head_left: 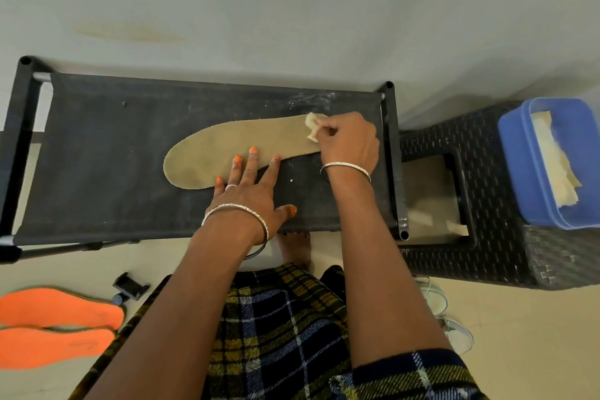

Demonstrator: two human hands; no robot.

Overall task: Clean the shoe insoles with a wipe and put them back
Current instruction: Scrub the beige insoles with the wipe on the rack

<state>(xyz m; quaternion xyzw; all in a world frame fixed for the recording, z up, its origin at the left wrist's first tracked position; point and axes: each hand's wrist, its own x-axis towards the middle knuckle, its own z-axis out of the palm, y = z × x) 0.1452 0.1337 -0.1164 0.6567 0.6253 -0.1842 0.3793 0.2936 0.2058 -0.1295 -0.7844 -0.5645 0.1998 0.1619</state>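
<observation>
A tan insole (227,146) lies flat on the black fabric shelf of a low rack (107,172). My left hand (253,191) presses on its near edge with straight, spread fingers. My right hand (349,143) pinches a small crumpled pale wipe (312,128) and holds it against the insole's right end. Two orange insoles (58,325) lie side by side on the floor at the lower left.
A black woven stool (506,250) stands right of the rack, bearing a blue tub (519,159) of pale wipes. A white shoe (451,325) sits on the floor by my right arm. A small black clip (130,286) lies near the orange insoles. The wall is behind.
</observation>
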